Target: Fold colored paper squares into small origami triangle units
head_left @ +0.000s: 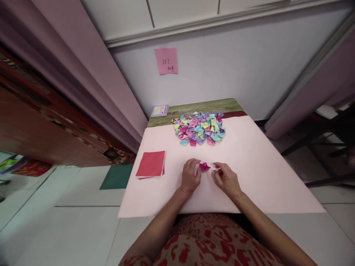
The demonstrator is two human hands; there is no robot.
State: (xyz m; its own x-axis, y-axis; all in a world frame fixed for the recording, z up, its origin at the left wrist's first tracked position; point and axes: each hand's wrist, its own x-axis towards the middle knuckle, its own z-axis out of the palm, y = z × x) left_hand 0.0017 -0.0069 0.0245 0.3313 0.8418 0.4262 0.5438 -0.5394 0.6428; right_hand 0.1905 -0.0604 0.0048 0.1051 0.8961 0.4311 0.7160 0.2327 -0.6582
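Observation:
A small magenta folded paper boat (204, 167) sits on the pale pink sheet between my two hands. Just left of it is my left hand (190, 175), its fingers curved and the thumb apart from them. I cannot tell whether its fingertips touch the boat's left point. My right hand (226, 179) is a short way off the boat's right point, fingers bent and spread with nothing in them. Beyond the hands lies a broad heap of folded paper boats (199, 127) in pink, purple, blue, yellow and green.
A stack of square paper (151, 164), red on top, lies at the left of the table. Small packs of printed cards (160, 110) sit at the far left corner. A pink note (166, 61) is stuck on the wall. A dark metal-legged stool (313, 151) stands at the right.

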